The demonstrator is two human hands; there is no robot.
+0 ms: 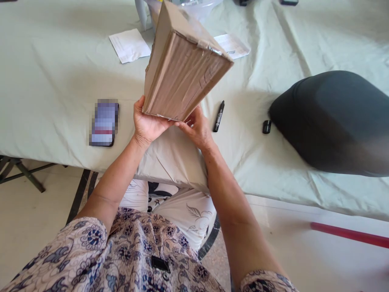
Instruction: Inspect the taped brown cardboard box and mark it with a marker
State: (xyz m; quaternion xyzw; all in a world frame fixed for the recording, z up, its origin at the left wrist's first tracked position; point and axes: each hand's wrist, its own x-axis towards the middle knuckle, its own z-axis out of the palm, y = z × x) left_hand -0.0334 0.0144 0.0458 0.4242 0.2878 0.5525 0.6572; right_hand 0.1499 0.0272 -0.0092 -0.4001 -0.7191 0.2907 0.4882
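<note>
A brown cardboard box [185, 77] with shiny clear tape along one edge is held up in a tilted pose above the cloth-covered table. My left hand [152, 123] grips its lower left corner, thumb along the side and palm beneath. At the lower right, my right hand [197, 127] holds the bottom edge, its fingers partly hidden behind the box. To the right of that hand lies a black marker [219, 116] on the cloth. A phone [105, 123] with a blurred screen rests left of my left hand.
Behind the box stands a translucent tub [202, 9], partly covered by it. White papers [130, 45] lie on the pale green tablecloth [60, 93]. A large dark rounded object [334, 121] sits at the right, beside a small black cap [266, 126].
</note>
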